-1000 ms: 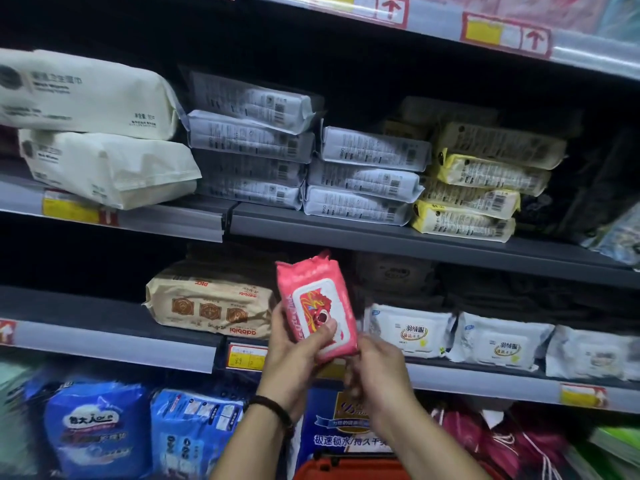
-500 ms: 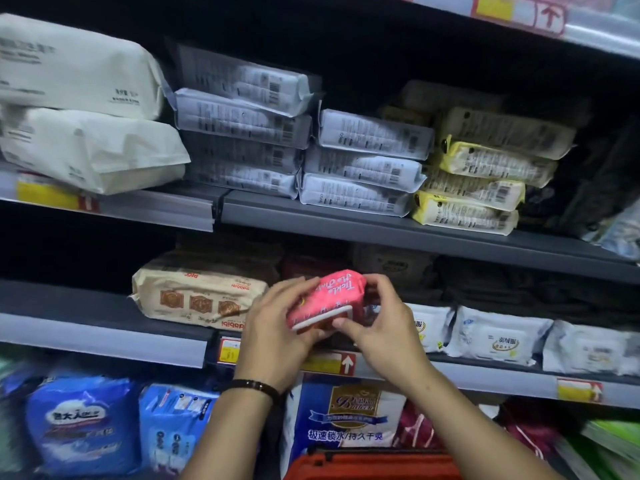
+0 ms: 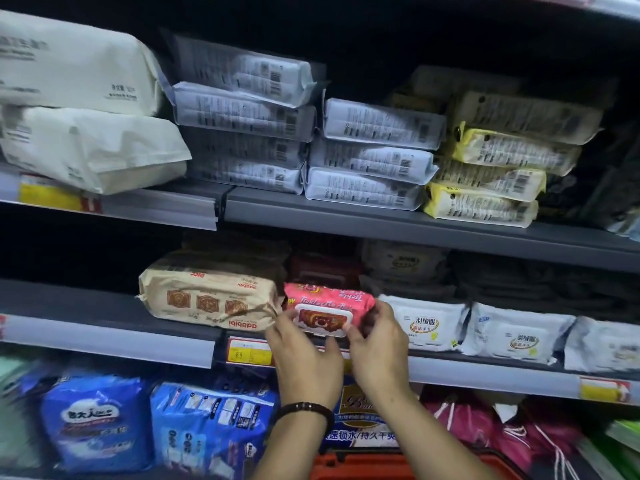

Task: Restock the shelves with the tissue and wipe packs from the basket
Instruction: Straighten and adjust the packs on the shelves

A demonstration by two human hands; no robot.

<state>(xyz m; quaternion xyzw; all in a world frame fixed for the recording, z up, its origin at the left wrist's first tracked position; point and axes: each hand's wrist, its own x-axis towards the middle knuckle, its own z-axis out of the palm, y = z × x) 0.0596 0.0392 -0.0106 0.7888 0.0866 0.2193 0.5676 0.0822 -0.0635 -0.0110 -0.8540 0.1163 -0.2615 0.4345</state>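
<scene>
- Pink film: I'm pinching the wipe pack (image 3: 329, 306) by its front corners w/ left hand (image 3: 304, 355) & right hand (image 3: 377, 344), seating it on the mid shelf (image 3: 104, 336).
- It's going btwn tan pack (image 3: 207, 296) & white pack (image 3: 422, 323); a tight gap may be pushing it back out.
- Front's sitting near the lip, so releasing early is risking a drop toward the red basket (image 3: 363, 462).

Two bare forearms are in view, left forearm (image 3: 294, 448) and right forearm (image 3: 440, 441), each ending in an uncovered hand: left hand (image 3: 304, 362), right hand (image 3: 379, 351). One worn item recorded: a black bracelet (image 3: 304, 408) round the left wrist, a single narrow band of small rounded beads with a slight gloss. Bead count and fastening cannot be made out.
</scene>
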